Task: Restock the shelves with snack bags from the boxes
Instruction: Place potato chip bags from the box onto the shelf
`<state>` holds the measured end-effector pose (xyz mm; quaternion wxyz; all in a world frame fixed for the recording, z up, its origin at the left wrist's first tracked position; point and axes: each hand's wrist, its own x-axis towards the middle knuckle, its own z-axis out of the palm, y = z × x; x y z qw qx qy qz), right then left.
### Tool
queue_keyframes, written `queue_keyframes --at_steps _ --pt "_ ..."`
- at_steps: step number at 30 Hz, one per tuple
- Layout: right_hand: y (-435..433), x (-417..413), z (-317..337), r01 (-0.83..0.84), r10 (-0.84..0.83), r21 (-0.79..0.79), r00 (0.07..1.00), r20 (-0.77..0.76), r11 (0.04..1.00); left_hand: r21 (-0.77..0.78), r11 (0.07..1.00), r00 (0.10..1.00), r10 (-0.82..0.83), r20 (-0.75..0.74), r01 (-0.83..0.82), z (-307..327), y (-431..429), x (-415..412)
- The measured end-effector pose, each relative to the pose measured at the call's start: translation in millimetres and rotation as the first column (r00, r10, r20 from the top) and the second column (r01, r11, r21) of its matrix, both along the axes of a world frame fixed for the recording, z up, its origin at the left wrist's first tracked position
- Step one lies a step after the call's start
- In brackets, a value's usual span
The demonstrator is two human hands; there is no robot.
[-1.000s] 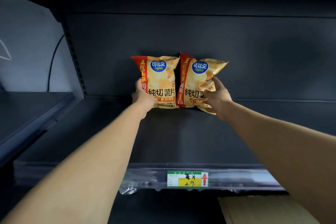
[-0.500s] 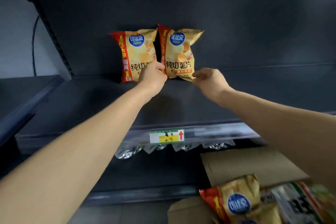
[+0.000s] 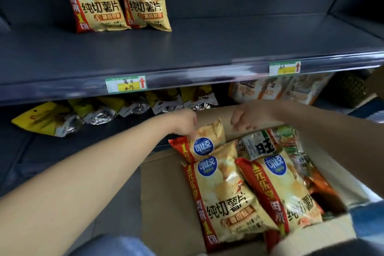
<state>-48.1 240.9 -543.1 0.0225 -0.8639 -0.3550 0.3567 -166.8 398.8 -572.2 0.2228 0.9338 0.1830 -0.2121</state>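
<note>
- The left hand (image 3: 185,122) reaches down into the box (image 3: 164,193), fingertips on the top edge of the rear bag (image 3: 207,141). I cannot tell whether they pinch it.
- The right hand (image 3: 247,118) hangs over the box's far wall with its fingers loosely curled and nothing in them.
- The rear bag stands against the far wall, and its lower part is covered by a front bag (image 3: 226,199).
- A second front bag (image 3: 288,191) lies just beside the first one, edges touching. Other packs (image 3: 259,145) fill the right side of the box.
- On the shelf (image 3: 228,43) above, two bags (image 3: 97,2) stand upright side by side at the back left, touching.
- The shelf is bare to the right of these bags and in front of them, out to its front lip.
- A price tag (image 3: 125,86) sits on that lip, which overhangs the box's far wall.
- Yellow packs (image 3: 99,114) lie under the shelf, left of the box.
</note>
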Motion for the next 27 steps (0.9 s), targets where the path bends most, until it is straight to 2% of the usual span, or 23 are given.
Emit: queue_keyframes --at_steps 3,5,8,10,13,18,24,27 --pt "-23 -1 -7 -0.044 0.008 -0.232 0.988 -0.155 0.972 0.051 0.999 0.988 0.011 -0.152 -0.004 -21 0 -8" --pt "-32 -4 -11 -0.118 0.049 -0.366 0.980 -0.192 0.923 0.081 0.997 0.979 0.031 -0.203 -0.014 -28 -3 -13" --pt "-37 -8 -19 -0.296 0.241 -0.503 0.955 -0.173 0.812 0.090 0.988 0.974 0.141 -0.179 -0.126 -32 -8 -16" --pt "-39 -11 -19 -0.372 0.364 -0.536 0.923 -0.126 0.758 0.081 0.982 0.976 0.179 -0.126 -0.169 -30 -12 -15" --pt "-42 -17 -15 -0.404 0.433 -0.480 0.900 -0.054 0.779 0.063 0.977 0.979 0.203 -0.028 -0.201 -18 -17 -11" --pt "-48 -12 -13 -0.395 0.428 -0.353 0.904 0.016 0.848 0.053 0.981 0.978 0.182 0.102 -0.188 0 -28 -10" --pt "-40 2 33 -0.317 0.372 -0.237 0.896 0.244 0.918 0.001 0.979 0.927 0.193 0.320 -0.203 38 -35 -3" --pt "-30 4 68 -0.293 0.340 -0.175 0.856 0.390 0.940 -0.040 0.978 0.885 0.202 0.420 -0.205 61 -40 2"
